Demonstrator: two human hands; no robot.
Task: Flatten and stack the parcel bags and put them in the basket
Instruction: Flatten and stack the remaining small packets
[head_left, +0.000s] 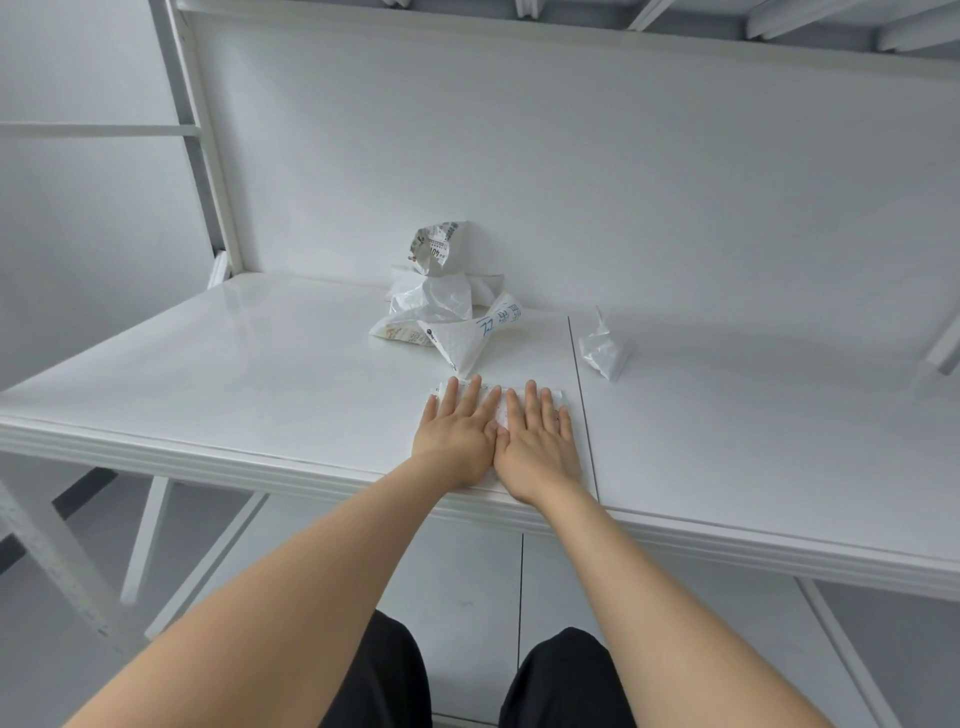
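A white parcel bag (556, 393) lies flat near the table's front edge. My left hand (460, 434) and my right hand (537, 441) press on it side by side, palms down and fingers straight, covering most of it. Behind them, against the back panel, sits a pile of crumpled white parcel bags (441, 301), one with blue print. A single crumpled white bag (605, 351) stands apart to the right. No basket is in view.
The white table (234, 374) has a seam (582, 395) running front to back just right of my hands. A white back panel and shelf frame close off the rear and left. My legs show below the table edge.
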